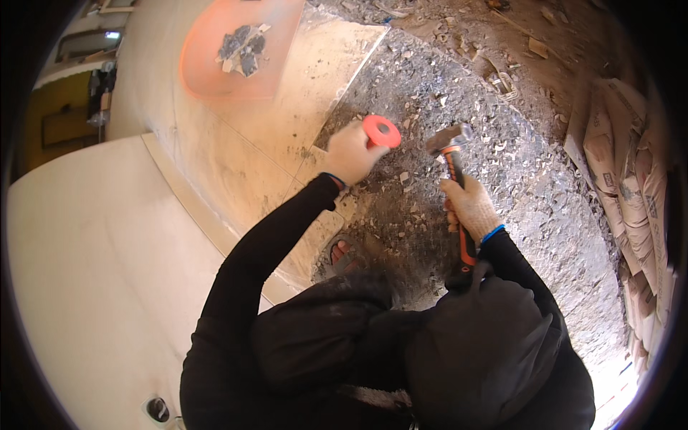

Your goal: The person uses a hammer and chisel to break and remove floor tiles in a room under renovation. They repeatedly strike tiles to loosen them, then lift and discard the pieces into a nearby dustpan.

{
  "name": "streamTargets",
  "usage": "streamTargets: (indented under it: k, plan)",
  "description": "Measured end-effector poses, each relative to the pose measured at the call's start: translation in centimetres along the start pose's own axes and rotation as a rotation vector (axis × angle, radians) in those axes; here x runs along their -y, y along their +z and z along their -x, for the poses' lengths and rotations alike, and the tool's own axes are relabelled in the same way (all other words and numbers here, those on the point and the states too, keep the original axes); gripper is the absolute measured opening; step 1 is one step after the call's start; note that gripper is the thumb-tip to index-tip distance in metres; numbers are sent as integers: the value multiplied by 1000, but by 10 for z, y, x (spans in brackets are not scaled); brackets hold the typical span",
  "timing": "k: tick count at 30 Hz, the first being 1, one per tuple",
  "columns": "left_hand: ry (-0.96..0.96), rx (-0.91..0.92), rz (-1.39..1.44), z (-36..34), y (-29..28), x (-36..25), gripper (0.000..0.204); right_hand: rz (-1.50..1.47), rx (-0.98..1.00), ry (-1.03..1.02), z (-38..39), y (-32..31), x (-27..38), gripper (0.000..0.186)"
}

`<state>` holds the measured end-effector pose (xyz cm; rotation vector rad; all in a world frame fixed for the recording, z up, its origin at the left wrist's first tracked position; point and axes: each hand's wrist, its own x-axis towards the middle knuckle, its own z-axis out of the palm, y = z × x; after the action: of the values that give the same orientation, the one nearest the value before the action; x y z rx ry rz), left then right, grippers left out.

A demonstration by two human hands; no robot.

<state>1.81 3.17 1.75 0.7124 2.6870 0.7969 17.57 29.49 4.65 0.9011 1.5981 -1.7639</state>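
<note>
My left hand (348,153), in a pale work glove, is closed round a chisel with a round red hand guard (382,132). The chisel's grey striking end faces up; its blade is hidden below my hand. To the right, my gloved right hand (473,206) grips a club hammer (448,139) by its black and orange handle. The hammer's metal head is raised, a short way right of the guard and apart from it. Beneath both hands lies rough grey broken floor (430,97) strewn with chips. Pale floor tiles (265,147) border it on the left.
An orange scoop-shaped pan (204,68) holding dark rubble sits on the tiles at the far left. Brown paper sacks (620,154) are stacked along the right. Loose debris and soil (523,43) cover the far right. A cream wall (107,265) stands at left. My sandalled foot (340,252) is close by.
</note>
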Motion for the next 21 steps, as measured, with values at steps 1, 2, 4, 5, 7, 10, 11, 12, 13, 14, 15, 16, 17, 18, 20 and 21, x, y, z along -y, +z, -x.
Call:
streamTargets:
  k: [1, 2, 4, 5, 7, 10, 11, 12, 13, 14, 15, 16, 17, 18, 20, 21]
  plan:
    - [-81, 0, 45, 0, -10, 12, 34, 71, -39, -9, -1, -7, -4, 37]
    - [-113, -71, 220, 0, -19, 25, 36, 130, -71, -38, -2, -15, -8, 41]
    - [-167, -216, 575, 0, -34, 51, 40, 370, -173, -153, -7, -26, -17, 45]
    - [-262, -261, 583, 3, -44, 65, 40, 402, -175, -173, -9, -31, -23, 46]
    - [-444, -345, 595, 11, -67, 92, 40, 367, -158, -31, -11, -37, -35, 48]
    - [-593, -190, 162, 20, -90, 118, 42, 659, -408, -367, -17, -38, -49, 40]
    - [-589, -158, 49, 26, -91, 120, 47, 675, -453, -321, -17, -38, -52, 44]
    - [-598, -119, -60, 34, -89, 119, 52, 682, -503, -323, -19, -37, -54, 43]
    - [-633, -66, -176, 42, -87, 115, 57, 678, -541, -336, -19, -37, -55, 43]
    - [-639, -151, -220, 50, -81, 107, 55, 668, -590, -317, -20, -36, -56, 43]
    - [-672, -219, -274, 58, -69, 96, 54, 719, -563, -263, -20, -37, -55, 50]
    - [-676, -307, -335, 69, -58, 83, 52, 742, -539, -262, -21, -36, -55, 50]
    - [-592, -365, -296, 84, -49, 70, 49, 768, -552, -264, -20, -37, -54, 50]
    - [-594, -344, -305, 95, -40, 58, 50, 792, -552, -248, -21, -36, -54, 50]
    - [-517, -354, -346, 110, -28, 39, 51, 801, -560, -271, -21, -36, -54, 50]
    - [-484, -281, -289, 118, -25, 32, 51, 790, -556, -276, -22, -35, -54, 50]
